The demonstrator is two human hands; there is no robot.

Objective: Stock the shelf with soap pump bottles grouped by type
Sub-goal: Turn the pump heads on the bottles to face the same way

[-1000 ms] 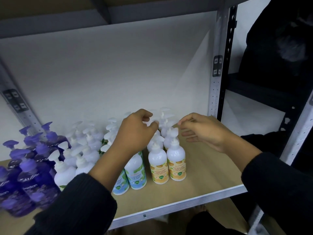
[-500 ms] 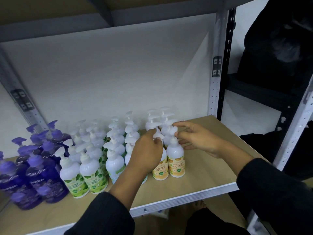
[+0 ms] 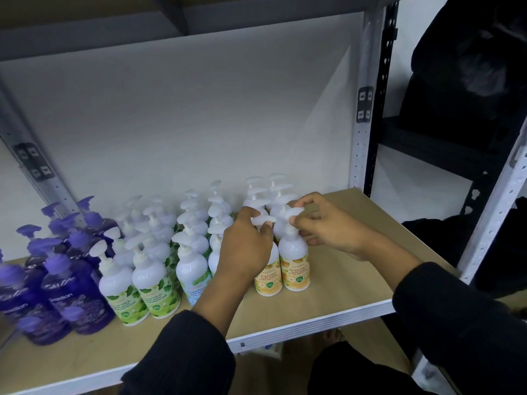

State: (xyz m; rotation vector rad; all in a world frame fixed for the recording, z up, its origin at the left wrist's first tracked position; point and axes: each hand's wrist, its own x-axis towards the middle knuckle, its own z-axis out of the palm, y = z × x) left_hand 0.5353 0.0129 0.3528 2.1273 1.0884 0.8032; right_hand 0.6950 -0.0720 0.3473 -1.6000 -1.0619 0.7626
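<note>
At the right end of the stocked rows on the shelf [image 3: 345, 283], both hands work at the two front orange-label bottles [image 3: 294, 263]. The left hand [image 3: 245, 249] curls its fingers around the pump head [image 3: 261, 220] of the left one, while the right hand [image 3: 332, 228] pinches the pump head of its neighbour between thumb and fingertips; neither bottle is lifted, and both bases stand on the board. Gripping the nozzles rather than the bodies suggests the person is turning the spouts to face the same way as the rows behind. The bottles stand in colour blocks, purple bottles [image 3: 77, 297] far left, then green-label bottles [image 3: 154, 286], then blue-label bottles [image 3: 190, 269], and orange last, so each type reads as one group, with bare board to the right of them.
</note>
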